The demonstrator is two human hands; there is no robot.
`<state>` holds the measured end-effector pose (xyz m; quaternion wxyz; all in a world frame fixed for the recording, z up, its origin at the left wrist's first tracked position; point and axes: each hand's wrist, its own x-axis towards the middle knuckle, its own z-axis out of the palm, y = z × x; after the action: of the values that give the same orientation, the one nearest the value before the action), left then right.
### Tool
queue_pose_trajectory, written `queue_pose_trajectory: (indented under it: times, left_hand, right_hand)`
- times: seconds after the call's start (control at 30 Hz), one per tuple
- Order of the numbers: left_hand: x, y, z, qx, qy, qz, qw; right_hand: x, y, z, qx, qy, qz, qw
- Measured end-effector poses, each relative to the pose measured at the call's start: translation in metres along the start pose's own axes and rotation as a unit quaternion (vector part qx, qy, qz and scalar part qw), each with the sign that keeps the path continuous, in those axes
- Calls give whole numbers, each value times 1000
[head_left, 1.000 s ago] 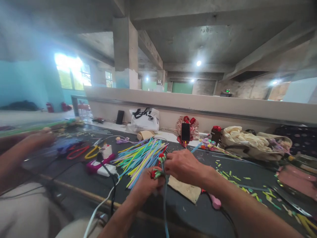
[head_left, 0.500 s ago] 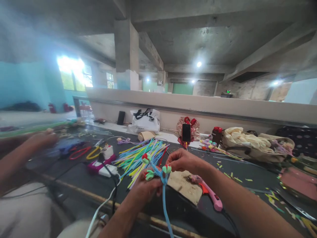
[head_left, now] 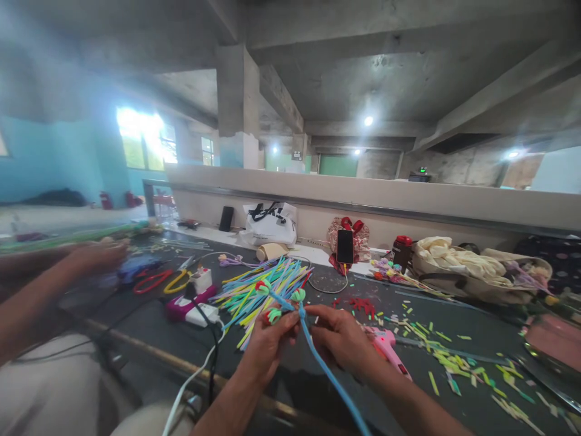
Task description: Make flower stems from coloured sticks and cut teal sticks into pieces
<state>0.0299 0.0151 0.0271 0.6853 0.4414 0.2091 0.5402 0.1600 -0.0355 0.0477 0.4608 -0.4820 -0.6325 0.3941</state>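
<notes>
Low over the table I hold a pipe-cleaner flower sprig (head_left: pixel 333 370) with a long light-blue stem and small green and red buds on short blue branches. My left hand (head_left: pixel 267 346) is closed around the base of the branches, with the buds standing above its fingers. At the joint just below the top bud, my right hand (head_left: pixel 345 339) pinches the blue stem, its fingertips close to the left thumb. From there the stem runs down toward the lower edge. Behind my right hand lies a pink hot glue gun (head_left: pixel 394 354), partly covered.
A pile of coloured pipe cleaners (head_left: pixel 254 287) lies behind my hands. To the left are a power strip (head_left: pixel 200 309), yellow-handled scissors (head_left: pixel 178 281) and a co-worker's hand (head_left: pixel 102 254). Cut scraps (head_left: pixel 454 363) cover the right side. A phone (head_left: pixel 345 246) stands at the back.
My right hand has come down from above the top bud to the stem joint. The stem's lower end has swung right. The co-worker's hand has moved right, and the view has shifted slightly.
</notes>
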Motion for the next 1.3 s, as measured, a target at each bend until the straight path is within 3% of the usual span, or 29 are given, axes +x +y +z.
queue_pose_trajectory:
  times: [0.13, 0.23, 0.5, 0.67, 0.8, 0.9, 1.1, 1.3]
  left_hand:
    - [-1, 1, 0, 44, -6, 9, 999]
    - [-2, 0, -1, 80, 4, 23, 997]
    - [-13, 3, 10, 135, 46, 78, 987]
    - [-14, 6, 13, 77, 28, 21, 996]
    - [-13, 6, 11, 31, 0, -52, 998]
    - [-13, 6, 11, 24, 5, -72, 997]
    - [-16, 6, 9, -4, 22, -105, 994]
    - [-17, 9, 10, -22, 2, -124, 992]
  right_hand:
    - [1, -4, -4, -186, 63, -105, 975]
    - [0, -9, -4, -252, 92, -153, 951]
    - [-4, -4, 7, -206, 113, -117, 965]
    - [-3, 4, 7, -223, 156, -90, 958]
    - [-5, 2, 8, -223, 163, -89, 957]
    - [-7, -2, 10, -205, 168, -82, 961]
    - [-11, -7, 11, -188, 137, -86, 969]
    - [-17, -5, 13, -173, 107, -78, 976]
